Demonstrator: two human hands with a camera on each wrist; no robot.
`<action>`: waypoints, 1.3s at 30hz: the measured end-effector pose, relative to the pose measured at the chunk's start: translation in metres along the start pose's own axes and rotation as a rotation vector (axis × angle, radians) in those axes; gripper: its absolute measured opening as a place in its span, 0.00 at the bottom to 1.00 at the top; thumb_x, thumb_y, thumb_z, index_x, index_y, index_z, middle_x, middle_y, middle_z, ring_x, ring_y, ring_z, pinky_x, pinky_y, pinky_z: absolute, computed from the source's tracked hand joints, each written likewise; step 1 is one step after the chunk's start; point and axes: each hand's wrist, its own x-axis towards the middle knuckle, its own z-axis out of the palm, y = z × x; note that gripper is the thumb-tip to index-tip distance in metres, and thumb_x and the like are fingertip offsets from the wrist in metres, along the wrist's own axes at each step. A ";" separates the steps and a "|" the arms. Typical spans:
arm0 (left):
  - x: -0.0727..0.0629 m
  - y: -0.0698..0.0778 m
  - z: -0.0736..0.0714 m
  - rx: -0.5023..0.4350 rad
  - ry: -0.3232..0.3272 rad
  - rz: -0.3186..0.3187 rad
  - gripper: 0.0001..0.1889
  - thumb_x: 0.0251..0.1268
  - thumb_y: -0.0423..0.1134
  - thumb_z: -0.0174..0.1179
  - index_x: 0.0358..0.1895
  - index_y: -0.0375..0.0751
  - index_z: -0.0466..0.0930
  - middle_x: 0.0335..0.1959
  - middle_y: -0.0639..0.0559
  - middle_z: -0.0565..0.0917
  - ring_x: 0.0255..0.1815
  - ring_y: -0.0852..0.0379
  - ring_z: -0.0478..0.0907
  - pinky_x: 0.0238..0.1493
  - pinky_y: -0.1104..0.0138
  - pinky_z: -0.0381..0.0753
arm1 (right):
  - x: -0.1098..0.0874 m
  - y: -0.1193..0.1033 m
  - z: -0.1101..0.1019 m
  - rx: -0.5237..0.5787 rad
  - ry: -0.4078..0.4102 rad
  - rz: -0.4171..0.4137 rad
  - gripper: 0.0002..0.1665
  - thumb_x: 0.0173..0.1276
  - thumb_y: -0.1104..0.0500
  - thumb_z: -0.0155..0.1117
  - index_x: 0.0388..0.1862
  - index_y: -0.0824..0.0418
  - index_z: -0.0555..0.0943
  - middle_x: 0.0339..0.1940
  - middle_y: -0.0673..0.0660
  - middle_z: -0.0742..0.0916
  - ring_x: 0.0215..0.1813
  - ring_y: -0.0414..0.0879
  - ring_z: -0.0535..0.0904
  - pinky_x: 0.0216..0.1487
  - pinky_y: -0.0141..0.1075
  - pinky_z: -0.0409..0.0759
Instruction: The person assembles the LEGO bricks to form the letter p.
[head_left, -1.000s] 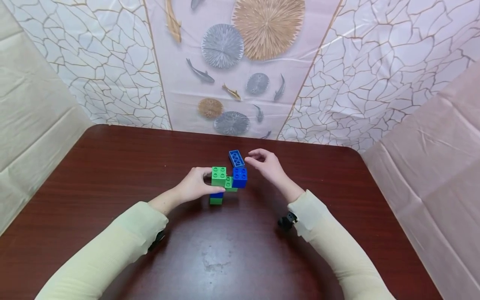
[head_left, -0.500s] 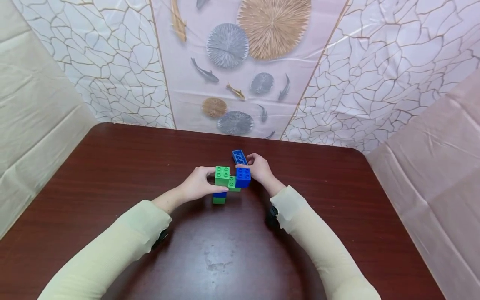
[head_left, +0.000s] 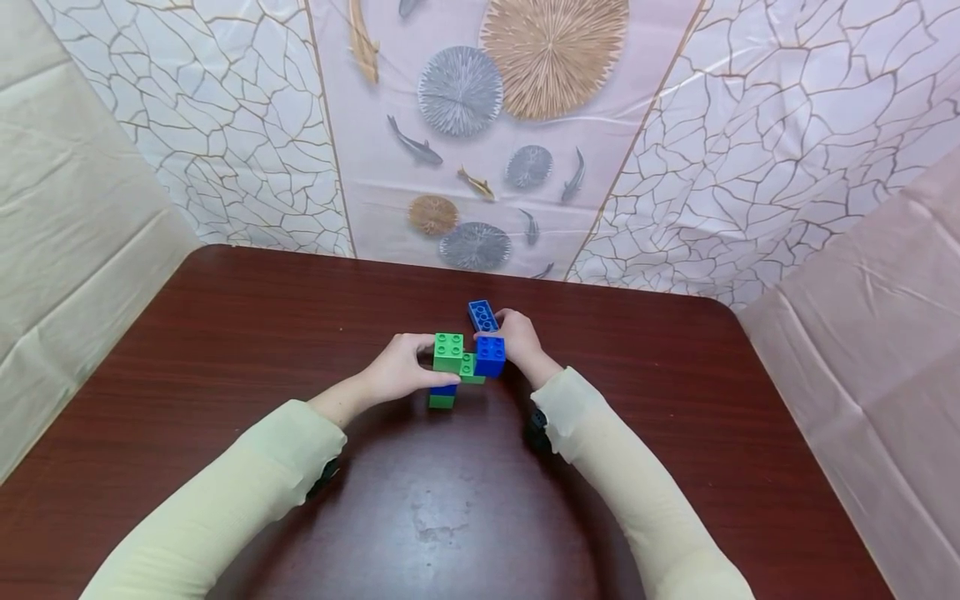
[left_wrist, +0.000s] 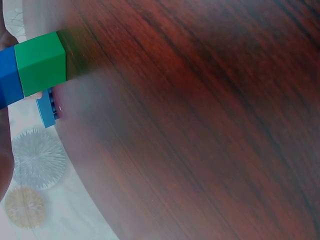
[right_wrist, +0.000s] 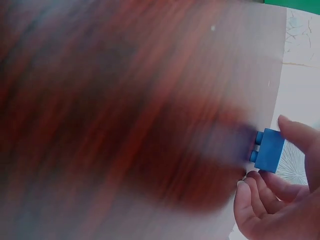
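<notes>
The left hand (head_left: 401, 367) is pinching a stepped structure of green and blue plastic bricks (head_left: 468, 367); a green 4-stud block (head_left: 448, 354) is topping its left side. The right hand (head_left: 521, 337) is pinching a blue rectangular plastic brick (head_left: 481, 312), which is lying hollow side up on the reddish-brown wooden table (head_left: 360, 533), behind the structure.

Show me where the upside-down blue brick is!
In the head view, the upside-down blue brick is near the middle, just beyond the dark blue brick with studs up, gripped by the right hand.
</notes>
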 end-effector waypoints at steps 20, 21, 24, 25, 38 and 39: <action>0.000 -0.002 0.001 -0.014 0.004 0.017 0.20 0.51 0.43 0.70 0.48 0.41 0.80 0.43 0.50 0.86 0.47 0.57 0.81 0.51 0.63 0.79 | 0.000 0.015 -0.031 0.323 0.156 -0.081 0.22 0.60 0.57 0.61 0.52 0.66 0.73 0.51 0.64 0.80 0.50 0.54 0.73 0.56 0.43 0.75; 0.000 -0.002 0.001 -0.015 0.004 0.019 0.20 0.51 0.43 0.70 0.48 0.42 0.80 0.43 0.50 0.86 0.47 0.57 0.81 0.51 0.63 0.79 | 0.000 0.016 -0.033 0.354 0.159 -0.086 0.22 0.60 0.58 0.61 0.52 0.66 0.72 0.50 0.64 0.80 0.49 0.53 0.73 0.53 0.41 0.76; 0.001 -0.002 0.001 -0.017 0.005 0.022 0.20 0.51 0.42 0.70 0.48 0.41 0.81 0.42 0.50 0.86 0.46 0.57 0.81 0.50 0.63 0.79 | -0.001 0.019 -0.037 0.432 0.170 -0.114 0.21 0.59 0.61 0.61 0.51 0.66 0.72 0.45 0.62 0.79 0.43 0.50 0.73 0.44 0.34 0.75; 0.000 -0.002 0.001 -0.018 0.005 0.022 0.19 0.51 0.42 0.70 0.47 0.41 0.81 0.42 0.50 0.86 0.46 0.57 0.81 0.50 0.63 0.79 | -0.001 0.019 -0.038 0.459 0.172 -0.123 0.20 0.59 0.62 0.61 0.50 0.67 0.73 0.43 0.62 0.79 0.42 0.49 0.72 0.41 0.31 0.74; 0.000 -0.001 0.001 -0.018 0.009 0.017 0.20 0.51 0.41 0.70 0.48 0.40 0.80 0.42 0.49 0.86 0.45 0.57 0.81 0.50 0.63 0.80 | -0.010 0.023 -0.053 0.658 0.141 -0.173 0.19 0.62 0.65 0.60 0.51 0.68 0.70 0.39 0.54 0.78 0.39 0.42 0.73 0.42 0.27 0.73; 0.000 -0.001 0.001 -0.021 0.009 0.016 0.20 0.51 0.41 0.70 0.48 0.40 0.80 0.42 0.49 0.86 0.45 0.57 0.81 0.50 0.63 0.80 | -0.011 0.023 -0.054 0.667 0.136 -0.176 0.19 0.62 0.65 0.59 0.52 0.69 0.69 0.39 0.53 0.78 0.39 0.41 0.73 0.41 0.26 0.74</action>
